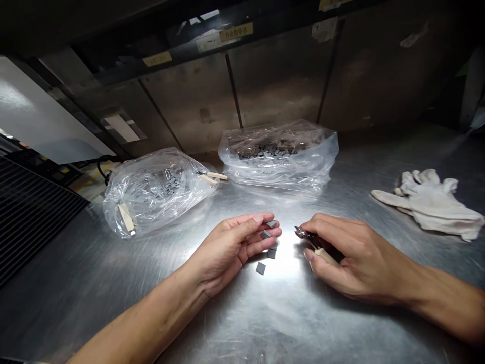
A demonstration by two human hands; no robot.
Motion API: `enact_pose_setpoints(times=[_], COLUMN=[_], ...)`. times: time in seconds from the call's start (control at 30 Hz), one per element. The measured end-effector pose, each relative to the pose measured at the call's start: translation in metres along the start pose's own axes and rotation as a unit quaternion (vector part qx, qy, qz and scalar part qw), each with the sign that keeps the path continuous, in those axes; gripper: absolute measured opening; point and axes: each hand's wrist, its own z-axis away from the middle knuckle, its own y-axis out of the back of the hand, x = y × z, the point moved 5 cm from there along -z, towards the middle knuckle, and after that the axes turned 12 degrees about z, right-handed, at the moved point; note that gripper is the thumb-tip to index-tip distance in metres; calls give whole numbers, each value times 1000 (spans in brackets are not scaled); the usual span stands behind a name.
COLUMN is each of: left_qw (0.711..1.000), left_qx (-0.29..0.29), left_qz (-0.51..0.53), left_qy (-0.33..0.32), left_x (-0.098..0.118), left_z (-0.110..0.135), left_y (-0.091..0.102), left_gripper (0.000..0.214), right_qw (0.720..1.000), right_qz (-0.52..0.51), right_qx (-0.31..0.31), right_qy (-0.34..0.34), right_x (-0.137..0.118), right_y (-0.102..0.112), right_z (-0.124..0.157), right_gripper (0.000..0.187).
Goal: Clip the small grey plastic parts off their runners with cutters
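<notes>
Squares of grey material (265, 234) lie across the open, upturned fingers of the left hand (231, 247), and two more squares (260, 268) sit on the steel bench (151, 308) just below (both loose). The right hand (359, 258) is clamped around cream-handled nippers (322, 254), whose tips point left at those squares, just apart from them.

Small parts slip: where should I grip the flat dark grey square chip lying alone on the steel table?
Pinch two opposite edges, coming from above with the left hand; the right hand holds cream-handled pliers. The chip lies flat and thin, so its edges likely offer more purchase than its face.
</notes>
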Motion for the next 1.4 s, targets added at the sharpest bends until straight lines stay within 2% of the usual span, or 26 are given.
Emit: enact_pose_setpoints(times=[0.57, 0.67, 0.8, 0.93, 1.17, 1.4], left_qw=[1000, 1000, 1000, 999, 998, 999], left_qx=[-8, -4, 20, 35, 51, 51], left_qz=[0, 8, 20, 26, 19, 5], left_qy=[21, 21, 6, -5, -10, -1], left_x=[-2, -4, -5, -6, -12, -16], left_z=[5, 5, 5, 6, 7, 7], left_y=[-3, -5, -5, -6, -6, -5], left_gripper=[22, 21, 21, 21, 20, 21], right_qw=[1000, 999, 989, 978, 970, 973], right_qz=[-1, 39, 144, 207, 245, 229], right_qx=[-11, 0, 29, 28, 3, 1], right_qy=[1, 10, 28, 25, 15, 1], right_x=[0, -5, -18, -28, -28, -25], right_y=[-2, -1, 1, 0, -6, -7], right_z=[1, 1, -2, -5, -7, -5], right_gripper=[22, 24, 23, 23, 23, 20])
